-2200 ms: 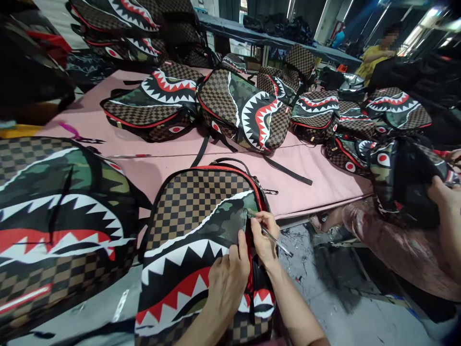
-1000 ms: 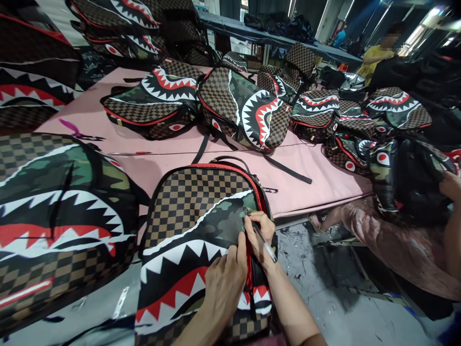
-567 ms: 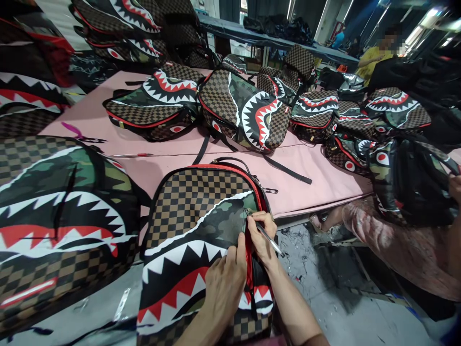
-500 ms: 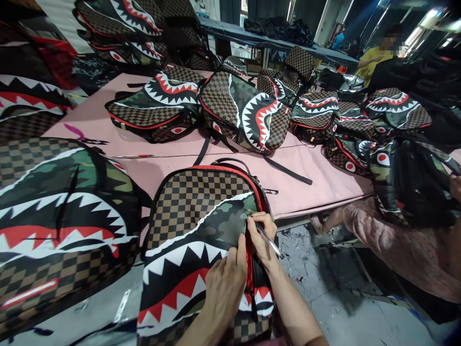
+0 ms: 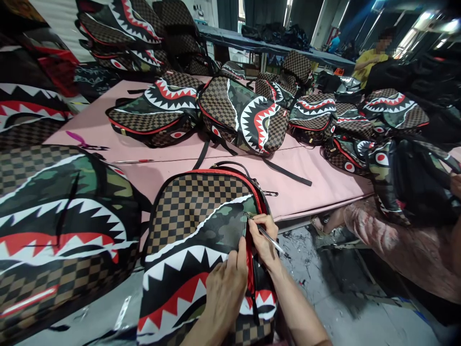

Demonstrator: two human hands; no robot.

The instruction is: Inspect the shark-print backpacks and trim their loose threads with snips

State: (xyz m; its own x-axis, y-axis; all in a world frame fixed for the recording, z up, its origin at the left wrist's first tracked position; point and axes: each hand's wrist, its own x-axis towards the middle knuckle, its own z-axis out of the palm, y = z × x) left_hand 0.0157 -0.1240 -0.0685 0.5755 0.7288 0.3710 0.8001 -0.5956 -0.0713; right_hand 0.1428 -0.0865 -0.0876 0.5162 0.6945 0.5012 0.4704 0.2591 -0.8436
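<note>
A backpack (image 5: 187,197) with brown-and-black checks, camouflage and a printed shark mouth stands tilted in front of me. My left hand (image 5: 228,281) rests on its right front, fingertips closed on the edge beside the red-lined zipper opening. A thin dark strip (image 5: 245,225) runs up from those fingertips. My right hand (image 5: 264,238) pinches at the top of this strip, by a small metal piece (image 5: 248,216). A slim pen (image 5: 275,244) with a clear barrel lies through the right hand's fingers, its end pointing down right. What exactly the fingertips pinch is partly hidden.
A similar backpack (image 5: 61,230) is close on my left. Several more lie across the pink table (image 5: 298,163), with purple-handled snippers (image 5: 84,142) and a thin red-marked tool (image 5: 135,162). At right, a person's hand (image 5: 455,185) holds another backpack (image 5: 425,178).
The view has tilted slightly, so most things sit a little lower. The pen in my right hand has swung slightly outward. Both hands stay at the same spot on the backpack.
</note>
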